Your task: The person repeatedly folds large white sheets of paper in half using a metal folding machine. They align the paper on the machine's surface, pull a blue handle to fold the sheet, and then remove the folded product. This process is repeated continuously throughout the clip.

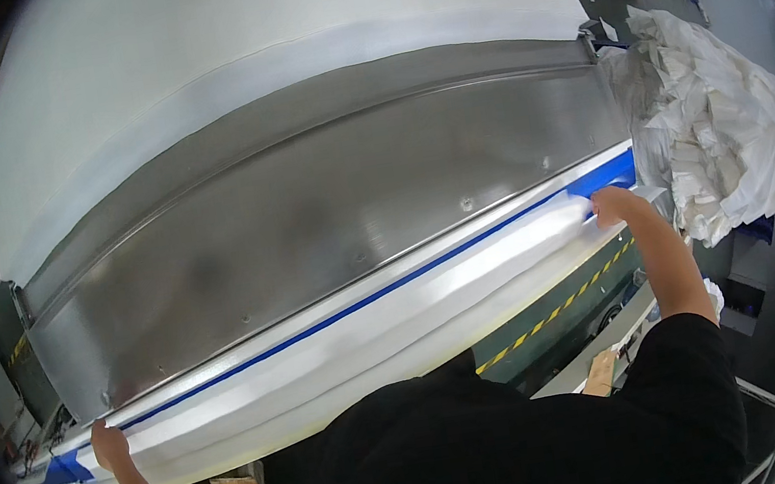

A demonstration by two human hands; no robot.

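Note:
A long white sheet stretches across in front of me, over a bar or roller with a blue surface that shows as a narrow strip along the far edge of the sheet. At the near left end, my left hand is closed on the sheet's corner. My right hand is closed at the sheet's far right end, beside a wider patch of blue. Both arms are spread wide. The fingertips are small in view, and part of each grip is hidden.
Beyond the sheet lies a wide metal plate, with a broad white web behind it. Crumpled white material is heaped at the right. A yellow-and-black striped line runs along the green floor. A cardboard piece lies below my right arm.

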